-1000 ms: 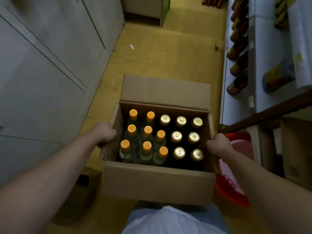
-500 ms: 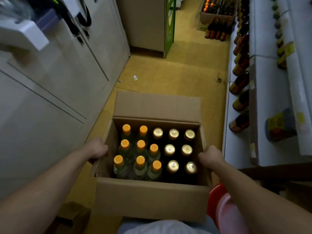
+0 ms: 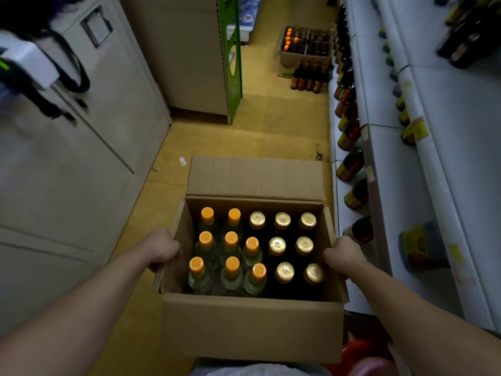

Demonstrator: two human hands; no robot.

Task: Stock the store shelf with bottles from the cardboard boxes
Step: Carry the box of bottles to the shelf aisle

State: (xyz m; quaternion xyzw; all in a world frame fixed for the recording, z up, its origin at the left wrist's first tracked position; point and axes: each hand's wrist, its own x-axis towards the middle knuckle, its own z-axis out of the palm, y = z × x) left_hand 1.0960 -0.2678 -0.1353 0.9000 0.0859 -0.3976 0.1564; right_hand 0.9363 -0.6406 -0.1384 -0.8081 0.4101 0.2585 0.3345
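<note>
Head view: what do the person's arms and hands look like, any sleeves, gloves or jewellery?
The left arm and right arm are bare to the frame edge, no sleeves showing. The left hand and right hand wear no gloves; no watch, bracelet or ring shows.

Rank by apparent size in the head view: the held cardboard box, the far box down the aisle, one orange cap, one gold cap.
1. held cardboard box
2. far box, though distance shrinks it
3. orange cap and gold cap: look alike, not ranked
</note>
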